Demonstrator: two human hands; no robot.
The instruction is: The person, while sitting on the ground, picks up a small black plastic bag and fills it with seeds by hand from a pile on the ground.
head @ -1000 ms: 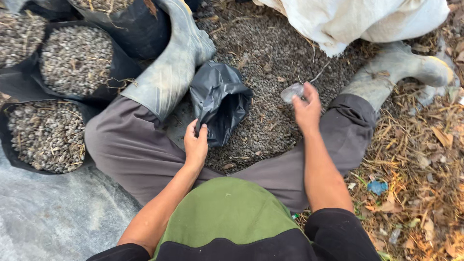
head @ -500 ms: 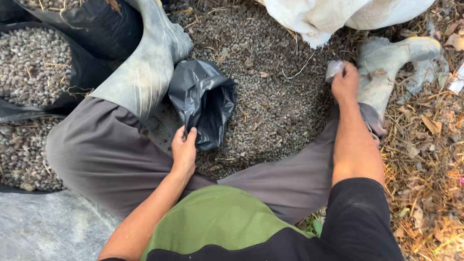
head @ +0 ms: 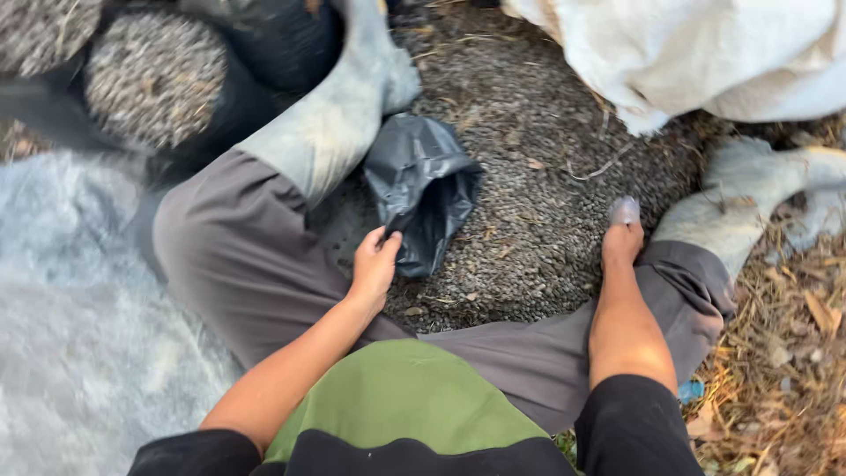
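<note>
- My left hand [head: 374,264] pinches the rim of the black bag [head: 421,192], fingers closed on the plastic at its near edge; the bag lies slumped on the gravel pile [head: 546,167] between my legs, mouth towards me.
- My right hand [head: 622,242] is closed round a small clear cup [head: 625,210], low over the gravel near my right knee. The frame is blurred there, so I think it is a scoop, but I cannot tell whether it holds anything.
- To do this well I would lift the rim higher and pull it taut, so the mouth stands open rather than sagging shut.
- I would bring the cup in low and level, tipping only once it is over the opening, since loose grit spills easily.
- My grey boot [head: 330,123] lies against the bag's far side; it can brace the bag while I work.
- Filled bags [head: 154,75] stand to my left, a white sack [head: 705,53] lies ahead.
</note>
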